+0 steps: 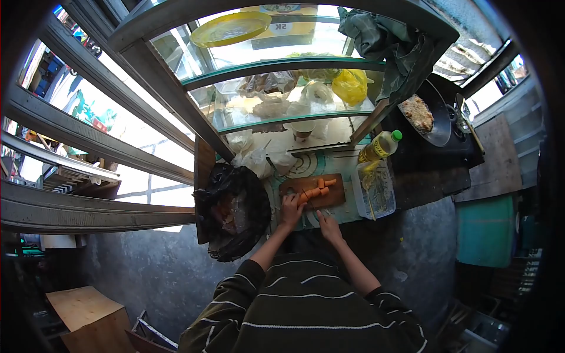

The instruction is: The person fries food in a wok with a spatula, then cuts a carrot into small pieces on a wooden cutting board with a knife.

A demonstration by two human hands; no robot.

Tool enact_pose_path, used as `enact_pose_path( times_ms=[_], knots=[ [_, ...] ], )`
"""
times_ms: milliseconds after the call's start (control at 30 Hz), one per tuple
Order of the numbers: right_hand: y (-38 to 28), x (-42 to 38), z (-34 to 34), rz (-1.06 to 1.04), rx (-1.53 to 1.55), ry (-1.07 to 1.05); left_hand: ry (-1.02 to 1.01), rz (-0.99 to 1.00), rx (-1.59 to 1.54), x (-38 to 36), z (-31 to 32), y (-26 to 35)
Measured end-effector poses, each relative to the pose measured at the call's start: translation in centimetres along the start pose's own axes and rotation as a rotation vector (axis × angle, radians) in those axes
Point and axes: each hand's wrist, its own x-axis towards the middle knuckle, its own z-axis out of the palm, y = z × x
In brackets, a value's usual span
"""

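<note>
On a brown cutting board (338,196) lies an orange carrot (308,196), with cut carrot pieces (324,183) at its far end. The left hand's (289,212) fingers grasp the carrot's near left end, touching it from the side. The right hand (329,227) is just beside the board's near edge, apart from the carrot, its fingers clenched around what looks like a knife (311,217); its blade shows only faintly between the hands.

Under the board is the bench (347,162), with a pale green patterned top. To the board's right sits a clear plastic container (385,199) with a utensil in it, and just behind that a bottle (380,146) with a green cap. Left of the board is an open black plastic bag (259,206); white plastic bags (258,161) lie behind it. Farther right, a wok (438,130) holds food.
</note>
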Motion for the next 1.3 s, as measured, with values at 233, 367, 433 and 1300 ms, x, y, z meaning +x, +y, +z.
enact_pose_path(
  times_ms=[233, 367, 433, 1300],
  knots=[
    [-0.6, -0.7, 0.2, 0.03, -0.115, 0.022, -0.008, -0.025, -0.028, -0.1, -0.4, -0.3],
    [-1.8, -1.2, -0.2, 0.075, -0.143, -0.01, -0.01, -0.023, -0.036, -0.4, -0.6, -0.5],
    [-1.8, -1.4, 0.1, 0.076, -0.142, 0.021, 0.008, -0.002, -0.027, -0.5, -0.5, -0.5],
    [-1.1, 3.2, 1.7, 0.069, -0.262, -0.006, 0.012, -0.012, -0.038, -0.6, -0.6, 0.1]
  ],
)
